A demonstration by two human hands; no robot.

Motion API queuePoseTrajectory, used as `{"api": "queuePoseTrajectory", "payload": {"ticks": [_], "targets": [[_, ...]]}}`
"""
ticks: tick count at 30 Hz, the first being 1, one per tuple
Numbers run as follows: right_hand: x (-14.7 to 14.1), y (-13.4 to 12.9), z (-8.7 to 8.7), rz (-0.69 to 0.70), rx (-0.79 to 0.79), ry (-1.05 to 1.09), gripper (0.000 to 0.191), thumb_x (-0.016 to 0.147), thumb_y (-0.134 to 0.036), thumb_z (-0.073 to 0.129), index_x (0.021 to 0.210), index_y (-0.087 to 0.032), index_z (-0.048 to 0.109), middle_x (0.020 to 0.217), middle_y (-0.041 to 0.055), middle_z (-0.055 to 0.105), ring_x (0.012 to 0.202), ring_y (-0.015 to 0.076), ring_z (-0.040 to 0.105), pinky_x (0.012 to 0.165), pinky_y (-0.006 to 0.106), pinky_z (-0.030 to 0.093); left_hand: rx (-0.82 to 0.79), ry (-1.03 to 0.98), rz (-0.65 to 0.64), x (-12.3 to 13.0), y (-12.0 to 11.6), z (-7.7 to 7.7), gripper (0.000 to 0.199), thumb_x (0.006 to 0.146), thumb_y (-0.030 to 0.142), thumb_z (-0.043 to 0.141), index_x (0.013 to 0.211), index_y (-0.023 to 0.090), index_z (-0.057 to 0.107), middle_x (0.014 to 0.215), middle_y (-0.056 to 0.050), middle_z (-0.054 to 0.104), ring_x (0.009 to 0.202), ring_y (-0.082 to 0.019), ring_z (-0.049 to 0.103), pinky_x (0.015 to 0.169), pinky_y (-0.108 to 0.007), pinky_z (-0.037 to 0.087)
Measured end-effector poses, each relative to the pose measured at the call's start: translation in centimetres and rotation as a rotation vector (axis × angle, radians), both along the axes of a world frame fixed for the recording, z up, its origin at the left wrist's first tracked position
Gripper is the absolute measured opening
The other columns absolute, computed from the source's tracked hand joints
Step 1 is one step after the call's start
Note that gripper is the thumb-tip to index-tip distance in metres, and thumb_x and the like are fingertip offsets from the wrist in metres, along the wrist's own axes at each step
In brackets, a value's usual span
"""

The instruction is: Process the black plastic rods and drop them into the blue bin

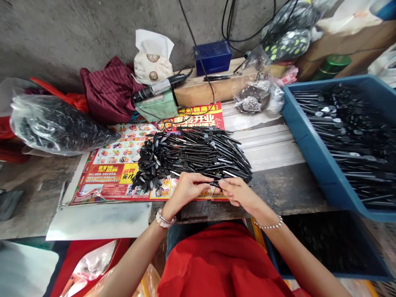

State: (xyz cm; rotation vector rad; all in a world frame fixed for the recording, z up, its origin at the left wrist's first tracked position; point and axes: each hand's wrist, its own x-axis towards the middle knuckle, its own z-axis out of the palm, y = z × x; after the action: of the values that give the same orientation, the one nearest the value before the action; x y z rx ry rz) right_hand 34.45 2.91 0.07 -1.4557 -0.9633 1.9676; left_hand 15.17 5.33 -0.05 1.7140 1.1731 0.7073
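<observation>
The fingers of the left hand (pixel 189 190) and right hand (pixel 240 193) are pinched on a small black piece (pixel 215 184), held crosswise between them. Just beyond, slender black parts (pixel 201 154) are heaped on a printed sheet (pixel 107 173), mostly lying left to right; the blue bin (pixel 313 154) is set nearer the right hand

Rough grey concrete wall (pixel 77 37) along the far side, worn dark wood bench (pixel 287 187) below it, pale grooved boards (pixel 262 144) at bench centre, raised wooden ledge (pixel 204 88) near the wall, whitish glare on the near-left surfaces.
</observation>
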Motion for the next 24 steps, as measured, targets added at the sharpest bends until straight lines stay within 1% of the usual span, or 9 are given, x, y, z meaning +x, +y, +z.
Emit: {"api": "queuePoseTrajectory", "payload": {"ticks": [6,12,16,22,24], "targets": [[-0.1,0.1,0.2,-0.006,-0.008,0.009,0.062,0.061,-0.074,0.070,0.069,-0.013,0.063,0.049,-0.0099,0.030,0.039,0.0017,0.019,0.033,0.017,0.018,0.028,0.011,-0.010,-0.1,0.2,-0.5,0.020,0.077,0.009,0.070,0.091,0.021,0.079,0.088,-0.003,0.078,0.077,-0.017,0.073,0.069,-0.022,0.053],[-0.3,-0.1,0.4,-0.031,-0.007,0.003,0.062,0.060,-0.074,0.070,0.068,-0.013,0.063,0.048,-0.0097,0.031,0.039,0.0019,0.018,0.033,0.017,0.018,0.076,0.030,0.014,0.0,-0.2,-0.2,0.022,0.077,0.006,0.069,0.091,0.020,0.079,0.088,-0.003,0.078,0.075,-0.016,0.073,0.072,-0.023,0.053],[-0.3,-0.3,0.4,-0.037,-0.018,0.023,0.058,0.063,-0.071,0.070,0.069,-0.013,0.064,0.047,-0.0099,0.030,0.039,0.0021,0.018,0.033,0.017,0.019,0.113,0.032,0.001,0.0,-0.4,-0.2,0.022,0.079,0.008,0.067,0.093,0.021,0.079,0.087,-0.004,0.078,0.075,-0.016,0.072,0.070,-0.023,0.053],[-0.2,-0.9,0.7,-0.039,0.011,-0.055,0.056,0.065,-0.069,0.067,0.068,-0.013,0.064,0.049,-0.0089,0.031,0.039,0.0026,0.020,0.032,0.017,0.019,0.199,0.007,-0.007,-0.7,-0.4,-1.0,0.021,0.080,0.010,0.067,0.094,0.021,0.078,0.085,-0.005,0.078,0.073,-0.016,0.071,0.069,-0.025,0.052],[-0.3,-1.0,0.8,-0.034,0.026,-0.081,0.055,0.067,-0.068,0.066,0.070,-0.013,0.065,0.049,-0.0086,0.031,0.038,0.0027,0.021,0.032,0.018,0.020,0.194,-0.032,-0.015,-0.9,-0.6,-1.1,0.021,0.081,0.011,0.066,0.094,0.021,0.078,0.085,-0.005,0.077,0.074,-0.016,0.070,0.070,-0.025,0.053]]}}
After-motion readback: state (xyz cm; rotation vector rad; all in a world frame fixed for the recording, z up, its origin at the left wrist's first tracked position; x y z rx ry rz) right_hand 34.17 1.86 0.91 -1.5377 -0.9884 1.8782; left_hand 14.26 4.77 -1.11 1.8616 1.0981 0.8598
